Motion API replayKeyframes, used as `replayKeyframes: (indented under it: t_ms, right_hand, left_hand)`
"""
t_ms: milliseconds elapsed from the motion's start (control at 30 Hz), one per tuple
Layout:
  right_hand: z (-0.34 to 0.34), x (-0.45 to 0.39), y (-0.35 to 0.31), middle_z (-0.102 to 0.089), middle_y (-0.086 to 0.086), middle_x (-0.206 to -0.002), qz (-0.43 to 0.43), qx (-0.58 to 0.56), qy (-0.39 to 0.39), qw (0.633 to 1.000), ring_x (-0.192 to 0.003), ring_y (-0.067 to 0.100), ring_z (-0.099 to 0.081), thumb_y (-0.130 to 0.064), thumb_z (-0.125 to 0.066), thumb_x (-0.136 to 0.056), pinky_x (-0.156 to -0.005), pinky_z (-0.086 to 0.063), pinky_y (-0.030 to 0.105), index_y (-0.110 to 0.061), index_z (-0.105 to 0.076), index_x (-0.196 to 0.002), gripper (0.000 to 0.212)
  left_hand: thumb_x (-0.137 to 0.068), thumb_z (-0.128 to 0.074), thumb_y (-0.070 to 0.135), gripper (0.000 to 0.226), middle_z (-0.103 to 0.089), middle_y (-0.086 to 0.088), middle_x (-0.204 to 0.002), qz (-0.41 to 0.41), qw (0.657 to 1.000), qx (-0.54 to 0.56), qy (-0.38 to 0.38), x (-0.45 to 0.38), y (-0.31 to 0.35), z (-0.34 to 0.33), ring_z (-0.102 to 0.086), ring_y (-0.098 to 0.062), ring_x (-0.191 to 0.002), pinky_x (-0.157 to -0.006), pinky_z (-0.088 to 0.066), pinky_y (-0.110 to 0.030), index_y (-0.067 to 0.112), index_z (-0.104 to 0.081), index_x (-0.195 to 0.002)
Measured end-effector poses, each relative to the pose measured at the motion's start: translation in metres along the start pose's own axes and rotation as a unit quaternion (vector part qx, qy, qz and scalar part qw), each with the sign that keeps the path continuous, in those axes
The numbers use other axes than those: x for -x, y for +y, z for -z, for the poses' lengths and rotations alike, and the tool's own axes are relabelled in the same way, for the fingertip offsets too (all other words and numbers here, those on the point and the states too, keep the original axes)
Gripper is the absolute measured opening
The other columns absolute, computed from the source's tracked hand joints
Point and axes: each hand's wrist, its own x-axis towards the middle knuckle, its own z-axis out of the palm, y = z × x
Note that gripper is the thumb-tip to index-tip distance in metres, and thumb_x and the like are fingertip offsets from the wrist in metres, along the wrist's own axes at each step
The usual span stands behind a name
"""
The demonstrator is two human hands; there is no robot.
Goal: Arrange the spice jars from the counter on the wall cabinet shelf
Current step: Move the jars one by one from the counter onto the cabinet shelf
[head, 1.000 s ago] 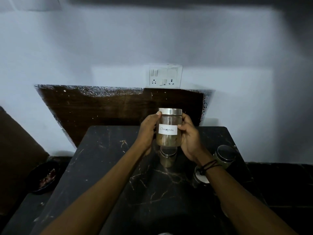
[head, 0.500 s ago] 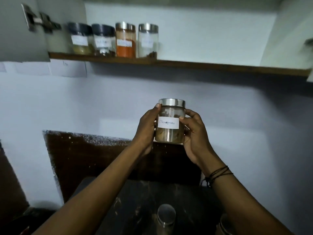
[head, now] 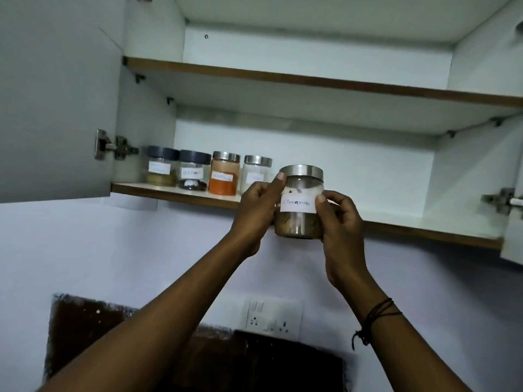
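Note:
I hold a glass cinnamon jar (head: 300, 219) with a steel lid and a white label between both hands, raised in front of the lower cabinet shelf (head: 424, 226). My left hand (head: 256, 210) grips its left side and my right hand (head: 338, 219) its right side. The jar's base hangs slightly below the shelf edge. On the shelf's left end stand several labelled jars in a row: two with dark lids (head: 161, 169) (head: 194, 172), an orange-filled jar (head: 225, 176), and a white-filled jar (head: 256, 172) just left of my left hand.
The cabinet's left door (head: 53, 103) stands open, with a hinge (head: 113, 145) at its edge; the right door (head: 512, 222) is open too. An upper shelf (head: 311, 80) spans above. A wall socket panel (head: 273, 316) sits below, above a dark board (head: 198, 360).
Both hands have lifted the cinnamon jar from counter height up to the shelf's level. My view has tilted upward, so the counter and its jars have left the frame.

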Motion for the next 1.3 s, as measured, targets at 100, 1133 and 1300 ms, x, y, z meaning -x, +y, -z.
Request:
replayKeyframes:
  t_ms: [100, 1133, 1300]
  right_hand:
    - [-0.011, -0.024, -0.007, -0.066, -0.002, -0.097, 0.032, 0.047, 0.037, 0.998, -0.092, 0.020, -0.065, -0.038, -0.065, -0.091, -0.078, -0.057, 0.042, -0.021, -0.061, -0.101, 0.020]
    - [-0.033, -0.137, 0.044, -0.066, 0.014, -0.104, -0.032, 0.435, -0.151, 0.887, -0.098, 0.033, -0.061, -0.008, -0.059, -0.086, -0.068, -0.042, 0.028, -0.004, -0.063, -0.097, 0.012]
    - [-0.027, -0.119, 0.036, -0.064, 0.008, -0.099, 0.030, 0.407, -0.097, 0.908, -0.094, 0.026, -0.060, -0.012, -0.059, -0.089, -0.061, -0.038, 0.020, -0.006, -0.063, -0.098, 0.012]
  left_hand:
    - [-0.074, -0.061, 0.073, 0.065, -0.073, -0.011, -0.099, -0.032, 0.998, -0.029, 0.036, -0.018, 0.014, -0.010, -0.073, -0.028, -0.094, -0.084, -0.060, -0.052, 0.013, -0.064, -0.101]
    - [-0.089, -0.055, 0.010, 0.009, -0.068, -0.020, -0.099, -0.065, 0.923, -0.379, 0.035, -0.136, -0.034, -0.019, -0.065, -0.035, -0.096, -0.068, -0.043, -0.031, 0.004, -0.060, -0.086]
    - [-0.095, -0.056, 0.019, 0.025, -0.073, -0.011, -0.110, -0.218, 0.906, -0.362, 0.030, -0.105, -0.034, -0.019, -0.066, -0.025, -0.101, -0.082, -0.048, -0.029, 0.006, -0.069, -0.113]
